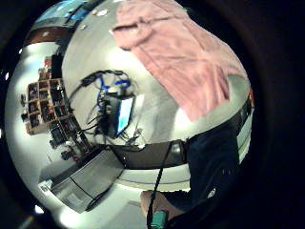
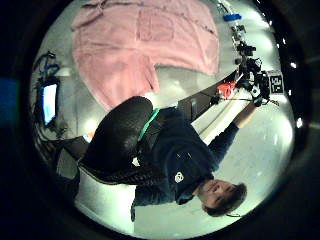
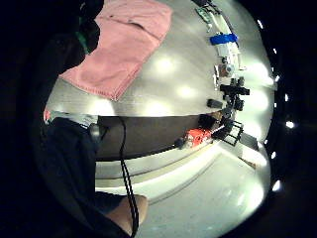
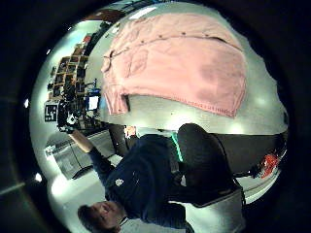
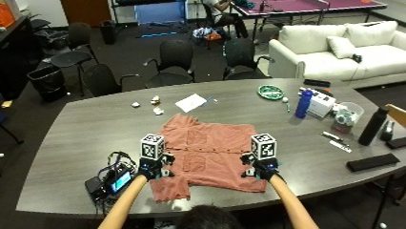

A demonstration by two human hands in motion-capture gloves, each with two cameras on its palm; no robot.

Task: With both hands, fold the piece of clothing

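Shirt (image 5: 209, 160): soft woven cloth, matt, lightly creased, stitched hems, small buttons down front.
Worktop (image 5: 76, 138): grey wood-grain laminate, smooth, satin sheen with lamp glare in palm views.
Left hand (image 5: 152, 168), right hand (image 5: 261, 169): black fabric gloves, matt.
Bottle (image 5: 304, 103): blue, glossy.
Flask (image 5: 372, 125): black, matt.
Paper (image 5: 191, 102): white sheet, flat, matt.
Sofa (image 5: 336, 47): pale upholstery, soft.

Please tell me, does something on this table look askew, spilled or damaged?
Nothing is spilled or visibly damaged. The pink shirt lies flat on the grey table, unfolded, a little askew to the near edge. The left hand and right hand are at its two sides.
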